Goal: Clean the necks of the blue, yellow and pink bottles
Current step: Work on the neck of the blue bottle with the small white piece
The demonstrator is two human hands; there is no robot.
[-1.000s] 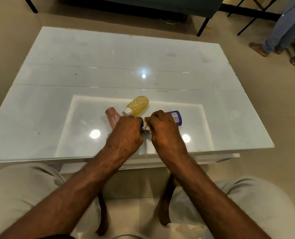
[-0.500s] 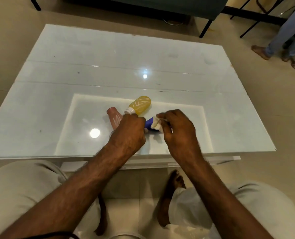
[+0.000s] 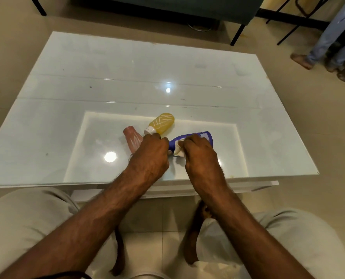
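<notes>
The blue bottle (image 3: 206,137) lies flat, just nearer you than the yellow bottle (image 3: 162,123), neck toward your left hand (image 3: 150,156), which grips that end. Your right hand (image 3: 200,156) pinches the cloth (image 3: 178,150) against its shoulder.

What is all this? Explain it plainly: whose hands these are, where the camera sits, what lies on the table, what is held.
There is no machine here: a seated person works with two bare hands. Every picture comes from one wide-angle camera worn on the head, looking forward and down, so the arms reach in from below. On the white glass table lie three bottles on their sides: a pink bottle, a yellow bottle and a blue bottle. The left hand grips the blue bottle at its neck end. The right hand holds a white cloth against that bottle, near the neck.
</notes>
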